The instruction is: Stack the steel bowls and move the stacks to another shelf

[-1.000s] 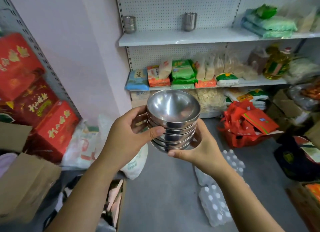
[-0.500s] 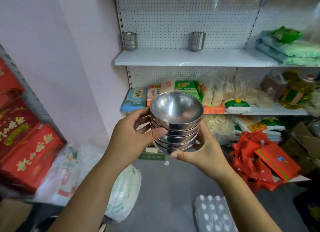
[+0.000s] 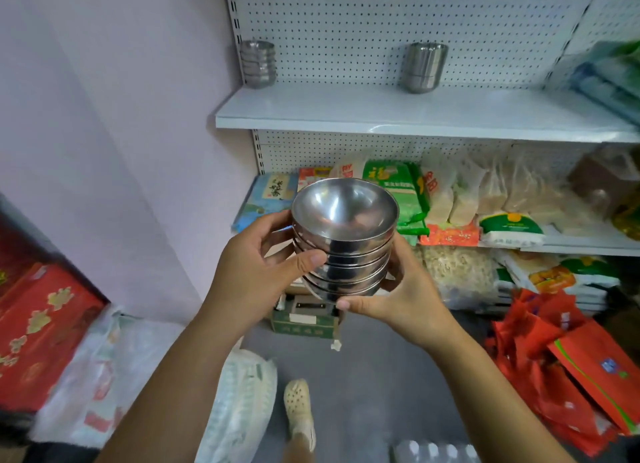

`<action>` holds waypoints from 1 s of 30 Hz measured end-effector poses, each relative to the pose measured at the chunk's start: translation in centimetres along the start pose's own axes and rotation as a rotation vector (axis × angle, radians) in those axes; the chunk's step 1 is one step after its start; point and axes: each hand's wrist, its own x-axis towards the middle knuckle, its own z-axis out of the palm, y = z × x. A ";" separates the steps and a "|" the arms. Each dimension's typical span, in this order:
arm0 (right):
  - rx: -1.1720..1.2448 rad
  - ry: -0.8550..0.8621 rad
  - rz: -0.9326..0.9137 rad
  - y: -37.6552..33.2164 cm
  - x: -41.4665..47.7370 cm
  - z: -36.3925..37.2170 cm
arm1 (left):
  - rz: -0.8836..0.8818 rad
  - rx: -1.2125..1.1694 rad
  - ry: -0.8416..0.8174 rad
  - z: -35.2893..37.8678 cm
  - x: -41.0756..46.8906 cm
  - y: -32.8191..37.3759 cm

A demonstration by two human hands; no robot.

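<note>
I hold a stack of several steel bowls (image 3: pixel 344 244) in front of me at chest height, upright. My left hand (image 3: pixel 256 272) grips its left side, thumb across the front. My right hand (image 3: pixel 405 296) cups it from below and the right. Above and ahead is a white shelf (image 3: pixel 381 112) with a pegboard back. Two more stacks of steel bowls stand on it: one at the far left (image 3: pixel 258 64), one near the middle (image 3: pixel 423 67). The stretch of shelf between them is bare.
The lower shelf (image 3: pixel 585 242) holds bags of rice and noodles. Red bags (image 3: pixel 568 365) lie on the floor at right, red boxes (image 3: pixel 38 327) and white sacks (image 3: pixel 239 407) at left. A small carton (image 3: pixel 304 320) sits below my hands. My foot (image 3: pixel 299 410) is on the grey floor.
I have stepped closer to the shelves; the white shelf and its two stacks appear larger and nearer. The bowl stack stays in both hands, held the same way.
</note>
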 end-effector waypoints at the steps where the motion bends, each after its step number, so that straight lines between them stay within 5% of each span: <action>1: 0.001 0.010 0.001 0.4 2.0 0.1 | 0.005 -0.003 0.000 -0.1 2.1 -0.4; 18: 0.031 0.022 -0.036 4.4 35.5 4.3 | 0.074 0.094 -0.052 -7.1 36.3 -2.8; 30: -0.002 -0.155 -0.051 9.0 55.3 4.7 | 0.132 0.209 0.142 -7.1 52.5 -7.4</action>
